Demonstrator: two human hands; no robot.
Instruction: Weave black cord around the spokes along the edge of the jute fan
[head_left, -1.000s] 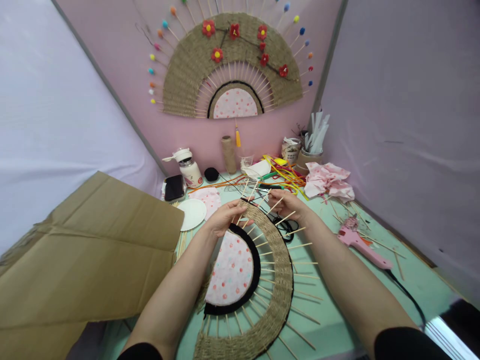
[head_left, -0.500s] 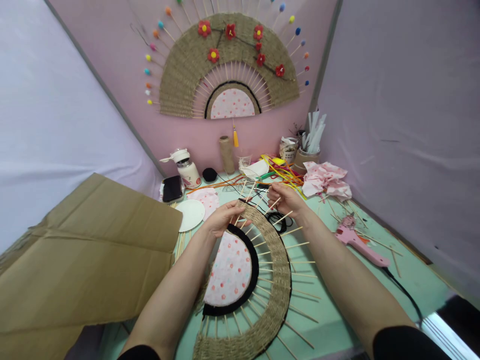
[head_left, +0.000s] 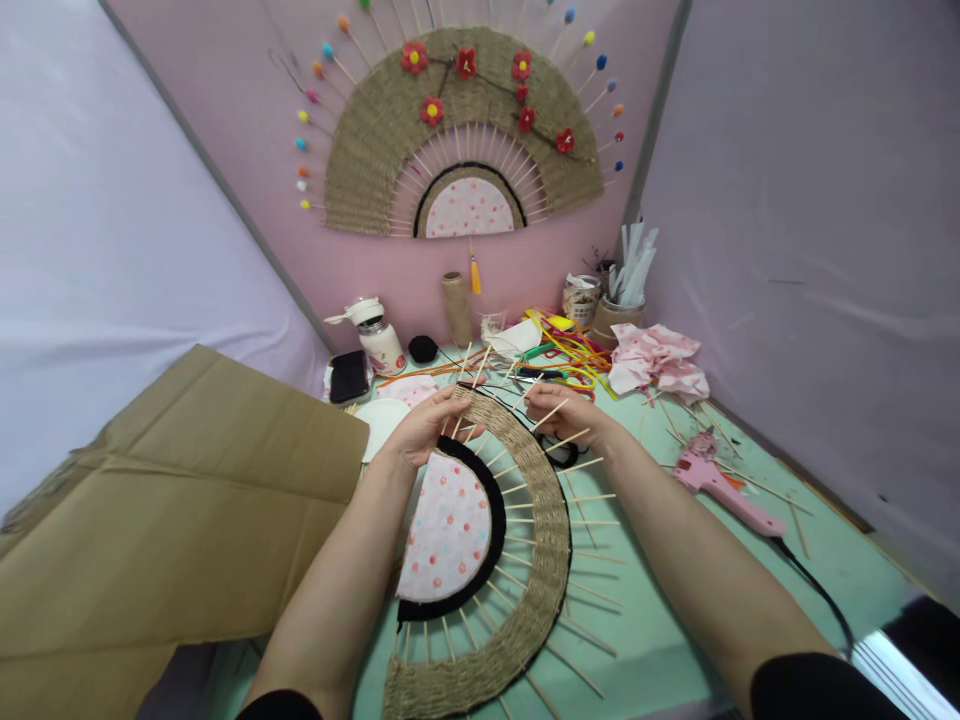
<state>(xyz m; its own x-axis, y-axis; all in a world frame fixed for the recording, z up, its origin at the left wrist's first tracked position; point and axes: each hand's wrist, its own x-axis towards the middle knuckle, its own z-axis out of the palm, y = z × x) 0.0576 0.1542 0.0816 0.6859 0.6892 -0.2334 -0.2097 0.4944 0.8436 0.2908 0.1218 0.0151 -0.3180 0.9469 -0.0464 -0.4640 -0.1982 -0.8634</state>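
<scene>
My left hand [head_left: 433, 424] grips the upper end of a woven fan [head_left: 551, 530], thumb on its front and fingers partly hidden behind. The fan is a tan cord band woven over thin wooden sticks, around a half-round centre of dotted pink cloth [head_left: 448, 530] with a black border. Black cord [head_left: 517, 407] runs along the band's outer edge toward my right hand [head_left: 564, 412], whose fingers are pinched on it near the stick ends. More black cord lies looped behind the sticks, below that hand.
A pink glue gun [head_left: 724, 485] lies at right beside loose sticks and crumpled dotted cloth [head_left: 660, 362]. Cardboard [head_left: 195, 520] stands at left. At the back are a bottle [head_left: 381, 342], a phone [head_left: 350, 378], scissors and jars. A finished fan [head_left: 360, 150] hangs on the wall.
The held fan has shifted a little left, its top end slightly up. My right hand has come down and left, nearer the fan's edge, with the cord.
</scene>
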